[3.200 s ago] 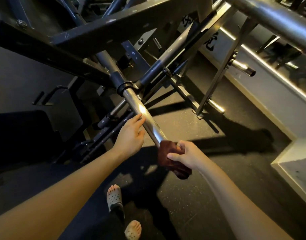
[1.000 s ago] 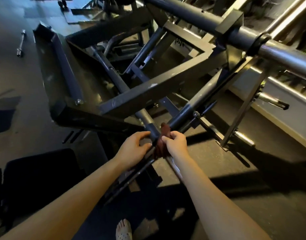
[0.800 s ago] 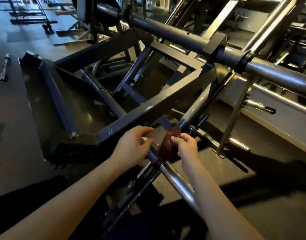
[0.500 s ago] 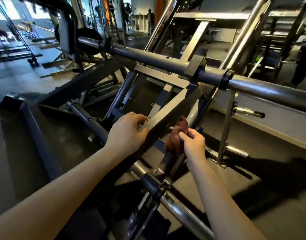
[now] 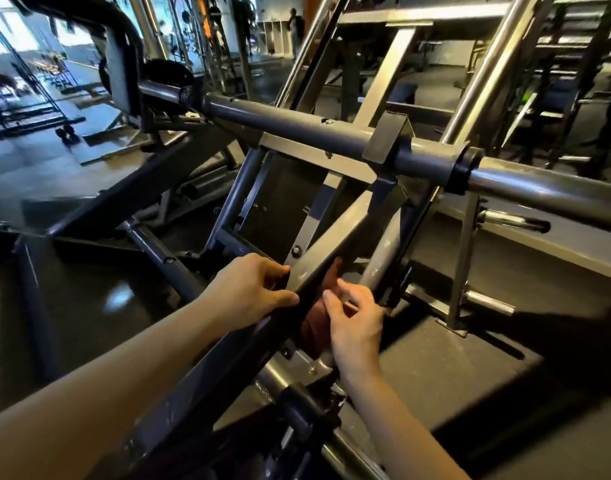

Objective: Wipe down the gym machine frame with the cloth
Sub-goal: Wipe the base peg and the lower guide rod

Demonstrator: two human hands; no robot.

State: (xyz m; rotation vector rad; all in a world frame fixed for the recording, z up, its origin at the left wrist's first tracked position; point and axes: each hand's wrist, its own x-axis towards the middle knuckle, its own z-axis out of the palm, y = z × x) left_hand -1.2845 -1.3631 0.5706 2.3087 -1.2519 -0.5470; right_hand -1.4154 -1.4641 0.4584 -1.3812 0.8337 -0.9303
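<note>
A grey steel gym machine frame fills the view, with a thick round crossbar running from upper left to right. A flat diagonal beam slopes down toward me. My left hand grips that beam's edge, thumb below and fingers curled over the top. My right hand pinches a dark reddish-brown cloth against a slanted tube just right of the beam. The beam and my fingers hide much of the cloth.
A chrome bar with a black collar juts out to the right at chest height. Short weight pegs stick out of an upright post. Dark rubber floor lies below. A person stands far back.
My view has lifted from the lower chrome bar to the upper frame. My right hand has carried the cloth up the slanted tube, and my left hand has shifted onto the diagonal beam.
</note>
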